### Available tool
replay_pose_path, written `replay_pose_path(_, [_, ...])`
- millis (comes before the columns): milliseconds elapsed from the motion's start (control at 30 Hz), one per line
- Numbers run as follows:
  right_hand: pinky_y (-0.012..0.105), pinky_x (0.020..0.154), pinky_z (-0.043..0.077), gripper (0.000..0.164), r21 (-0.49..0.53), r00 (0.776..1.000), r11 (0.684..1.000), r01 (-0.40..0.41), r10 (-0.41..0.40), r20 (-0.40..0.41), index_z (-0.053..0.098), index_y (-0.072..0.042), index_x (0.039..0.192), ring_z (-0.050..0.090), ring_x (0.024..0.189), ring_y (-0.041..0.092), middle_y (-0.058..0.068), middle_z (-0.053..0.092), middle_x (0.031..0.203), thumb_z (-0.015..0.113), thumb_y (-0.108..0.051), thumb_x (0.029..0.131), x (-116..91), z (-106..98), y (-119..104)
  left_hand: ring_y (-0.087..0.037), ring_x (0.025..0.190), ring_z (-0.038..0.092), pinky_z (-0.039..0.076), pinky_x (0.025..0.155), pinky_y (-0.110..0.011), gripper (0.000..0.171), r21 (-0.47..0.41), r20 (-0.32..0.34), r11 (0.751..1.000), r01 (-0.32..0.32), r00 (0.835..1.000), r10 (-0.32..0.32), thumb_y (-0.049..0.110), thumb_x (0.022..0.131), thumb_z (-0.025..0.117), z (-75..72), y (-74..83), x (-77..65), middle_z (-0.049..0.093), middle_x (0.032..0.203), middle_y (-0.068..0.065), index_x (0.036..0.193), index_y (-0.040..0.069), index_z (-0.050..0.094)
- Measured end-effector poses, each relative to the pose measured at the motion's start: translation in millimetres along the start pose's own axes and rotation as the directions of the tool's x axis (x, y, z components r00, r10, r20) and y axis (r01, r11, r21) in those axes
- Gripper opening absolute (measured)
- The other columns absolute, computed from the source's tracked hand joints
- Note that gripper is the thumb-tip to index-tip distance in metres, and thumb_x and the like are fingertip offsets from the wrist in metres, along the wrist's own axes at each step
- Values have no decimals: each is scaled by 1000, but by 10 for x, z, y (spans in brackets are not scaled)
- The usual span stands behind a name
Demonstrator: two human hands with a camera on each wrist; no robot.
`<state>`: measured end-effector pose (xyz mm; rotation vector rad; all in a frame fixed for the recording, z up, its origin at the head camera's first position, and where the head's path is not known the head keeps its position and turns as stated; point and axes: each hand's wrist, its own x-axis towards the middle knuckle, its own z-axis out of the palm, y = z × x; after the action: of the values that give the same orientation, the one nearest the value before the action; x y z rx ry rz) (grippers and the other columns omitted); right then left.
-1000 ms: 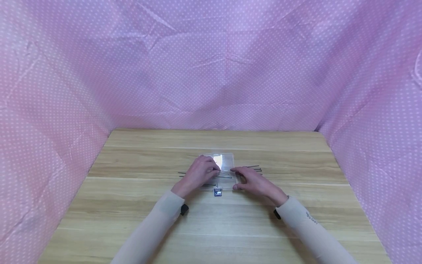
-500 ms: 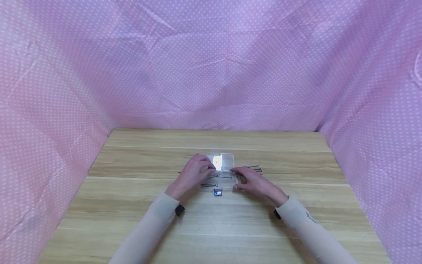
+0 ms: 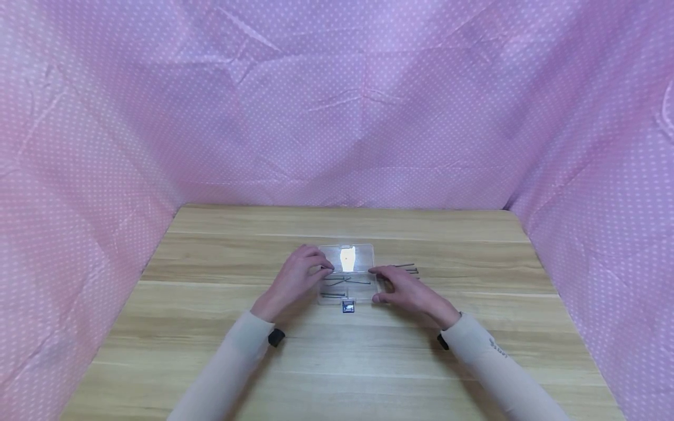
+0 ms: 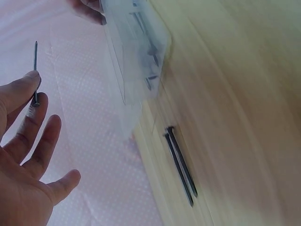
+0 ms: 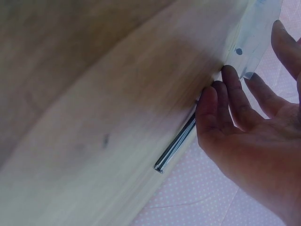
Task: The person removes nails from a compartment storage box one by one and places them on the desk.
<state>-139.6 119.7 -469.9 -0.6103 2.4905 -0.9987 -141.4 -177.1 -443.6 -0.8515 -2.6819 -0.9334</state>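
A clear plastic box [image 3: 362, 292] with its lid [image 3: 363, 257] raised at the back stands mid-table. Inside lie several steel nails [image 3: 334, 295], some crossing one another. My left hand [image 3: 295, 273] is at the box's left side; the left wrist view shows thumb and forefinger pinching a nail [image 4: 35, 66] near its head, point away from the palm, other fingers spread. My right hand [image 3: 408, 290] rests its fingertips along the box's right edge, fingers relaxed and holding no nail.
Two more nails [image 4: 178, 165] lie on the wood tabletop [image 4: 235, 117] left of the box. Several others [image 3: 412, 271] lie at its right, partly behind my right hand. A small blue piece [image 3: 348, 306] sits at the box's front edge. Pink dotted cloth [image 3: 337, 117] surrounds the table.
My left hand has drawn left from over the box to its left side, uncovering crossed nails inside. My right hand has stayed at the box's right edge.
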Motion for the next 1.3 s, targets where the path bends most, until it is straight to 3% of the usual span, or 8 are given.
replay_pose_path(300, [53,118,37,65,-5,1000,1000,-2,2,0,53,-5,148,47,141,35,14,55,149,80,-24,92,-11,-3,-30,-25,105,63,52,97,-44,11,-3,-37,1000,-13,999,13,9,87,83,-102,-101,-106,73,104,-4,97,11,80])
replay_pose_path(833, [52,118,37,67,-2,999,999,-38,38,5,52,-7,150,45,143,34,12,54,151,80,-26,92,-8,-2,-39,-21,97,62,54,86,-41,9,11,-38,997,73,997,-73,10,87,84,-256,-226,-310,70,101,-1,95,12,81])
replay_pose_path(1300, [54,118,36,67,-4,1000,1000,-1,1,16,52,-7,150,46,142,35,13,54,151,80,-28,92,-80,-23,8,-19,93,61,54,78,-37,12,9,-63,995,100,993,-99,6,83,86,-220,-202,-496,67,97,0,92,12,81])
